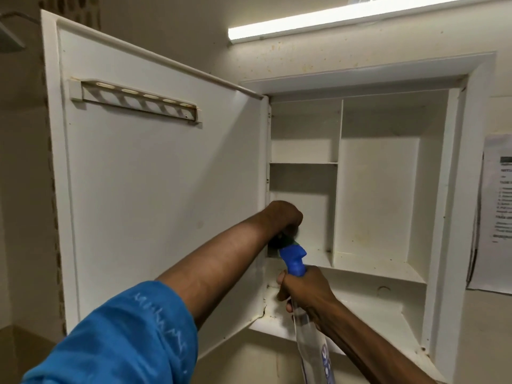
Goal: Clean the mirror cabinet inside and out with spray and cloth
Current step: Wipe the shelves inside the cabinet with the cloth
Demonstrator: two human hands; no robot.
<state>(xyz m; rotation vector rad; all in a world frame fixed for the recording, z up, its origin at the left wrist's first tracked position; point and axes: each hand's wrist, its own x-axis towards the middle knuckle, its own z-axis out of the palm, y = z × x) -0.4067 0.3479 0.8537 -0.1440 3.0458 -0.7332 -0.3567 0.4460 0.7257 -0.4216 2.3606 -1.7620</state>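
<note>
Open cabinet [388, 167], two hands: cloth [279, 241], one spray bottle [307, 328]

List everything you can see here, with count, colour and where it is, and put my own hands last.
Cabinet: one, white, recessed in the wall at right, shelves bare.
Door: one, white, swung open to the left.
Rack: one, white with slots, high on the inside of the door.
Light: one, lit white strip, above the cabinet.
Paper: one, white with print, on the wall at far right.
Spray bottle: one, clear with blue head, in front of the cabinet's lower left.
Cloth: one, dark green, mostly hidden, at the lower-left compartment.
Sleeve: one, blue, on the left arm.
Left hand: clenched on the cloth.
Right hand: gripping the spray bottle's neck.
</note>
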